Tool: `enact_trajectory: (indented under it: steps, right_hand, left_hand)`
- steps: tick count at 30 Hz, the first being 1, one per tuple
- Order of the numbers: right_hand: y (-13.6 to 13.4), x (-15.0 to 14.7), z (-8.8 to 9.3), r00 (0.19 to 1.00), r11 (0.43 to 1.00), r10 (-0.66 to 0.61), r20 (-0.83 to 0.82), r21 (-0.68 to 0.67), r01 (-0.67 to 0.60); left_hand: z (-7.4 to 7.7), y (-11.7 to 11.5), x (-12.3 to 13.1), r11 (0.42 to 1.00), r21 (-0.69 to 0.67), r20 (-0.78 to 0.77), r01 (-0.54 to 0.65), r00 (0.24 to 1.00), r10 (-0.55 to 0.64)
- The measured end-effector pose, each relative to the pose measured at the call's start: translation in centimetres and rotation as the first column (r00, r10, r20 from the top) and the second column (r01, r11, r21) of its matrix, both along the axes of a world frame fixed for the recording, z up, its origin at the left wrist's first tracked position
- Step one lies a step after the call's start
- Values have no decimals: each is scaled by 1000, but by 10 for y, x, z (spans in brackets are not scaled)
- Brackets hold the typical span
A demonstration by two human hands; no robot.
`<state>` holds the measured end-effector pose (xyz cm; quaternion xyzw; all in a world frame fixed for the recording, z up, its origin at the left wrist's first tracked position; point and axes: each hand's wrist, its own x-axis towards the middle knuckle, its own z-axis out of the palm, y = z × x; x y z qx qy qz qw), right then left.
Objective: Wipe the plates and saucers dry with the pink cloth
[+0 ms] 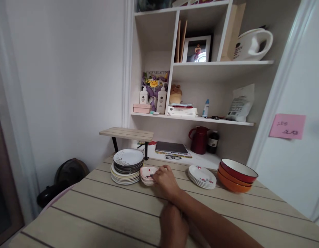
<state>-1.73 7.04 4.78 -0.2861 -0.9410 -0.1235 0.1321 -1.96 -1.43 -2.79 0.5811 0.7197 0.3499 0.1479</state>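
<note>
My right hand [166, 181] reaches forward across the wooden table [102, 213], and its fingers are closed on the rim of the top small white bowl with pink flowers [147, 172]. This bowl sits in a short stack of like bowls. Just left of it stands a tall stack of plates [127, 165] with a dark-rimmed flowered plate on top. My left hand [172, 225] rests on the table close to me, partly under my right forearm, with its fingers hidden.
Right of my hand lie a stack of small flowered plates [202, 176] and red and orange bowls [237, 175]. A small wooden riser [127, 133], a red jug [199, 139] and filled wall shelves [193, 119] stand behind. A pink note [287, 126] hangs on the right wall.
</note>
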Motion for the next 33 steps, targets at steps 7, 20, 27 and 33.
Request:
enact_trajectory:
  steps: [7,20,27,33]
  right_hand:
    - [0,1,-4,1000,1000,-14,7,-3,14]
    - [1,-3,-9,993,996,-72,97,-38,76]
    - [2,-9,-11,989,997,-45,137,-57,54]
    - [1,-8,-15,989,995,-41,144,-84,53]
  left_hand:
    - [-1,-1,0,1000,-17,5,-9,1000,9]
    - [0,-1,0,1000,-21,-8,0,1000,0]
    - [-2,1,-2,1000,-14,5,14,1000,-14]
    - [0,-2,-1,999,-25,2,27,1000,-27]
